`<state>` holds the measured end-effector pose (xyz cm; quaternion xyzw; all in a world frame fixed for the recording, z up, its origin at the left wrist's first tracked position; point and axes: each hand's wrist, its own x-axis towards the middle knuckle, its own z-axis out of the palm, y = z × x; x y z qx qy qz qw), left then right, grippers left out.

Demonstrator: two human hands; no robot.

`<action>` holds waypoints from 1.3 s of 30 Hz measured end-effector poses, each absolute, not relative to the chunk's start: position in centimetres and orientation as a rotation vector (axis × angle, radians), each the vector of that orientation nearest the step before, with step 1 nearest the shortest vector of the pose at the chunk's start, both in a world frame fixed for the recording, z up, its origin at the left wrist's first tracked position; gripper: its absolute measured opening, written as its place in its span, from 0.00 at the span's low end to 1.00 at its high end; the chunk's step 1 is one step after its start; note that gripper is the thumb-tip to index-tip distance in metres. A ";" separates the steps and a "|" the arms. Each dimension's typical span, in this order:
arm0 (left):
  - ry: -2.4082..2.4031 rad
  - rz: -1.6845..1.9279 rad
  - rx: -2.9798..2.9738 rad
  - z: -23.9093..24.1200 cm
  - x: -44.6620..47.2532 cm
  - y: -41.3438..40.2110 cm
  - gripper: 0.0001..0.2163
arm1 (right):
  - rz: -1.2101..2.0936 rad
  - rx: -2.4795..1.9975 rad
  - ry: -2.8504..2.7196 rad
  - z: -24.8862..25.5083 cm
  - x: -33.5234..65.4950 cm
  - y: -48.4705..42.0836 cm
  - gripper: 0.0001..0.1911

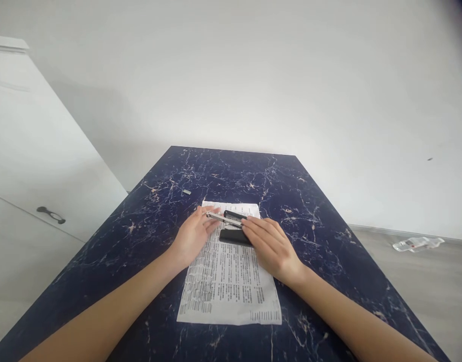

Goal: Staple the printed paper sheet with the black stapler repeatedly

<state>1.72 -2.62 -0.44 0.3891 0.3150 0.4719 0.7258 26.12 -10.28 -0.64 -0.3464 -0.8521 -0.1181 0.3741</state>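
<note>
A black stapler (234,230) lies opened on a printed sheet of paper (229,281) on the dark blue marbled table (310,211). Its silver metal magazine arm (223,217) is swung out toward the left. My left hand (193,236) pinches the left end of that silver arm between thumb and fingers. My right hand (271,244) rests palm down on the right side of the stapler, fingers pressed together over its black body. Part of the stapler's body is hidden under my right fingers.
A small silver strip, possibly staples (186,192), lies on the table beyond the paper. A white cabinet with a dark handle (51,215) stands at the left. A crumpled clear plastic bottle (417,244) lies on the floor at the right.
</note>
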 end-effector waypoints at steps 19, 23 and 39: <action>0.898 1.371 2.142 0.5 0.4 -5.1 0.08 | 0.522 -1.401 -1.749 -0.8 25.2 -9.6 0.14; 0.669 1.181 2.357 0.0 0.3 -5.7 0.06 | 0.036 -1.062 -1.918 -0.3 25.2 -10.1 0.27; 1.455 1.109 2.371 0.0 -4.3 2.0 0.17 | -0.097 -1.319 -1.636 -0.3 31.4 -7.1 0.06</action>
